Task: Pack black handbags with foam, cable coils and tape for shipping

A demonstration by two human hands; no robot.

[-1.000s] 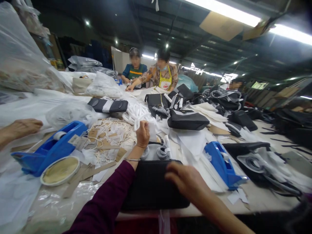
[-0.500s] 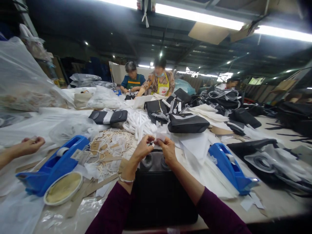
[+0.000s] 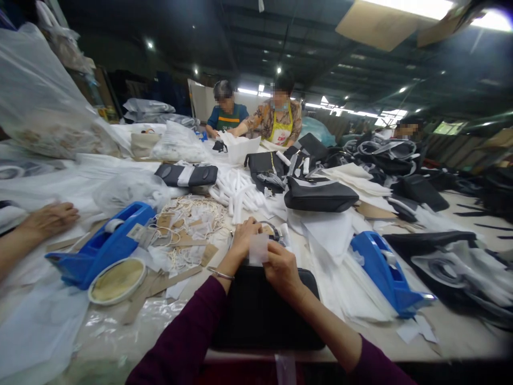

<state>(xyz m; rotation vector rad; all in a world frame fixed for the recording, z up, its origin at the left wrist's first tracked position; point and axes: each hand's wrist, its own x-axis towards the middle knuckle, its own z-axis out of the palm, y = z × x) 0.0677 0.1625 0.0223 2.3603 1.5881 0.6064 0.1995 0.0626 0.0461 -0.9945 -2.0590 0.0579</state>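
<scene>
A black bag lies flat at the table edge in front of me, with a grey, looped part, perhaps its handle, at its far end. My left hand is closed over that far end, its fingers curled; what they grip is hidden. Between the thumb and fingers of my right hand is a small piece of translucent white paper. This paper hangs in front of my left fingers, above the bag's far edge.
Blue tape dispensers flank me, the other one on the right. A round tub, tangled string tags, white rolls and black bags cover the table. A co-worker's hand rests at left; two people work opposite.
My hands have shifted; the paper piece now hangs lower, facing me. The bag's grey looped part now lies beyond my hands instead of nearer me. The co-worker's hand at left has lowered.
</scene>
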